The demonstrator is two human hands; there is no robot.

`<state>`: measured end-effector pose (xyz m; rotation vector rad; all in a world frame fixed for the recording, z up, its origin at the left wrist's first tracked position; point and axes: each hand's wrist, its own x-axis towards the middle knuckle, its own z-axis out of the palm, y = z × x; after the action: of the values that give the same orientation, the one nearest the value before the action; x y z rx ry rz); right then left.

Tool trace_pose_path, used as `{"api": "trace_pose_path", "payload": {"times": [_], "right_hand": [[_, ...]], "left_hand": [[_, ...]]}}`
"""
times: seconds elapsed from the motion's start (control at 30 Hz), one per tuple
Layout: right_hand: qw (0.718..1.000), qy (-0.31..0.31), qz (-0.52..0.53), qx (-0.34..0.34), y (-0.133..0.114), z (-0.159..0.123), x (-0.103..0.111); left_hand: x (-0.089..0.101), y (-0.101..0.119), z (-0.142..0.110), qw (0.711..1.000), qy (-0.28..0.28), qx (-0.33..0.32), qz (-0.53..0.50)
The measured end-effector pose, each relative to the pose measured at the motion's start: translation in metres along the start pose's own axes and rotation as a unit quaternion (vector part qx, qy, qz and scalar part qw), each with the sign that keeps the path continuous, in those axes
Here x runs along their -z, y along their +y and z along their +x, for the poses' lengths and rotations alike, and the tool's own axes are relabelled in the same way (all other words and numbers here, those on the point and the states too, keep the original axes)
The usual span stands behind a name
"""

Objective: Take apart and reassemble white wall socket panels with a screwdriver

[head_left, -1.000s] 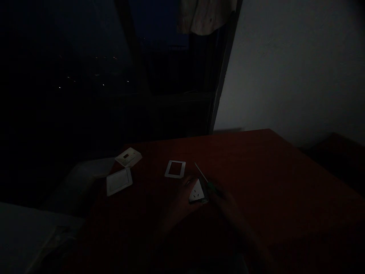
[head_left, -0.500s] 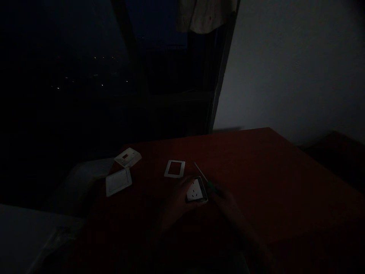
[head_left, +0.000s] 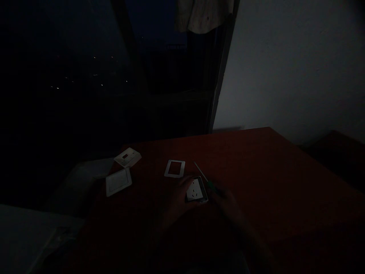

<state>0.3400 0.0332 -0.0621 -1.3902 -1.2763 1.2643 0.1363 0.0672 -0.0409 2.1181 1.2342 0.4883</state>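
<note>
The scene is very dark. My left hand (head_left: 177,201) grips a white wall socket (head_left: 195,190) on a reddish table (head_left: 256,179), fingers wrapped round its left side. My right hand (head_left: 225,201) is closed round the green handle of a screwdriver (head_left: 205,180), whose thin shaft points up and left past the socket. A white square frame (head_left: 175,168) lies just beyond my left hand.
Two white plates lie at the table's left: a switch plate (head_left: 119,182) and a smaller module (head_left: 127,157). Pale bedding (head_left: 25,232) lies left of the table. A dark window and a white wall (head_left: 285,68) stand behind; cloth (head_left: 203,15) hangs above.
The socket has been turned from standing on its corner to lying flatter with its face up. Both hands stay close around it.
</note>
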Motion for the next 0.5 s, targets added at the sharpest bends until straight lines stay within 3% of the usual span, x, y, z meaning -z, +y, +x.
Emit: {"api": "trace_pose_path", "payload": {"times": [0.5], "right_hand": [[1.000, 0.004, 0.001, 0.004, 0.0021, 0.0013, 0.0000]], "left_hand": [[-0.0024, 0.0008, 0.0006, 1.000, 0.015, 0.011, -0.023]]}}
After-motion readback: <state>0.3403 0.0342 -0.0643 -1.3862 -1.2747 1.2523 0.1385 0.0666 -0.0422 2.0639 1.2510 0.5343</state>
